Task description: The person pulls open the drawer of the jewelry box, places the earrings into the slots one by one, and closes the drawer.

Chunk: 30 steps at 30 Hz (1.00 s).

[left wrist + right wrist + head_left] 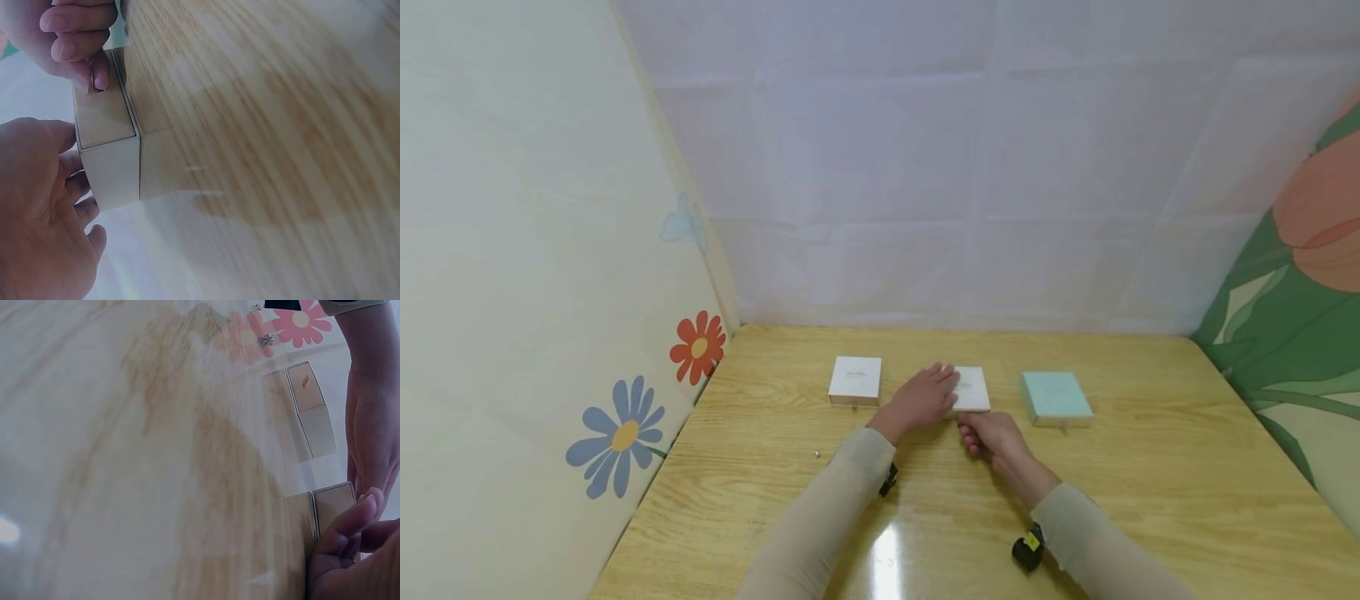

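In the head view a white drawer-style box (973,388) lies at the middle of the table between both hands. My left hand (925,395) rests on its top, fingers stretched out over its left part. From the front right, my right hand (996,436) pinches a small pull tab at the box's front. The left wrist view shows the box's beige drawer front (107,115), flush with its white sleeve (114,175). There, thumb and finger of the right hand meet at the tab, which they mostly hide.
Another white box (856,379) stands to the left, and a mint-green box (1057,397) to the right. A tiny silvery trinket (817,453) lies on the wooden table (737,500) at front left. A white cloth (880,167) hangs behind the table.
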Each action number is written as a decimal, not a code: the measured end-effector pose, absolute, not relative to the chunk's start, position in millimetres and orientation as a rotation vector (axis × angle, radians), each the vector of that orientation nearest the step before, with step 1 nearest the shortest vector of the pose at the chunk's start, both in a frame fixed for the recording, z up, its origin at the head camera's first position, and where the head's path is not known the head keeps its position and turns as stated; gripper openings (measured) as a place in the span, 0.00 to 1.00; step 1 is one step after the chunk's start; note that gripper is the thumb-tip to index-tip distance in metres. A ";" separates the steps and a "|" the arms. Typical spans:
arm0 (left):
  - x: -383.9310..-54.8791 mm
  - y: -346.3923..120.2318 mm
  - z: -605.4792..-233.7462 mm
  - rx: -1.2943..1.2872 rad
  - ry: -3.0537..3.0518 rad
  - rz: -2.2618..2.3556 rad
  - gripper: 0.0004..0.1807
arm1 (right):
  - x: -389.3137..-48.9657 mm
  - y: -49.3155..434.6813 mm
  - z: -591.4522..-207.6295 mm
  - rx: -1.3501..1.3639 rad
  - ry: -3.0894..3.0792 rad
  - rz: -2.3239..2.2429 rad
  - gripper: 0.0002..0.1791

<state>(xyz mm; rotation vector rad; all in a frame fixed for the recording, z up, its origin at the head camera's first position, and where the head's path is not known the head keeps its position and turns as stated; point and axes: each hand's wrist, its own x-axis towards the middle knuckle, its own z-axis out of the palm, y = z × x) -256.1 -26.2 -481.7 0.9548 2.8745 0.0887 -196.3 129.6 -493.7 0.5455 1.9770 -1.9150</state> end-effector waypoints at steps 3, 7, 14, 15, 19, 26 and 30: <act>-256.3 -26.6 -482.5 0.955 2.875 0.094 0.29 | -196.2 129.0 -493.6 0.547 1.971 -1.920 0.11; -257.0 -26.8 -485.4 0.951 2.871 0.094 0.30 | -196.1 128.5 -493.1 0.551 1.967 -1.934 0.11; -257.5 -27.2 -487.4 0.947 2.861 0.120 0.29 | -197.3 127.4 -491.3 0.577 1.957 -1.953 0.11; -257.4 -27.2 -487.4 0.946 2.859 0.119 0.29 | -197.6 127.4 -491.4 0.579 1.955 -1.955 0.11; -257.2 -27.5 -486.6 0.953 2.861 0.119 0.29 | -198.5 127.4 -491.2 0.574 1.950 -1.962 0.11; -255.7 -27.3 -483.9 0.961 2.865 0.144 0.29 | -199.2 128.3 -491.4 0.563 1.953 -1.955 0.11; -257.4 -27.2 -485.3 0.959 2.868 0.162 0.29 | -199.1 128.5 -492.3 0.560 1.955 -1.953 0.12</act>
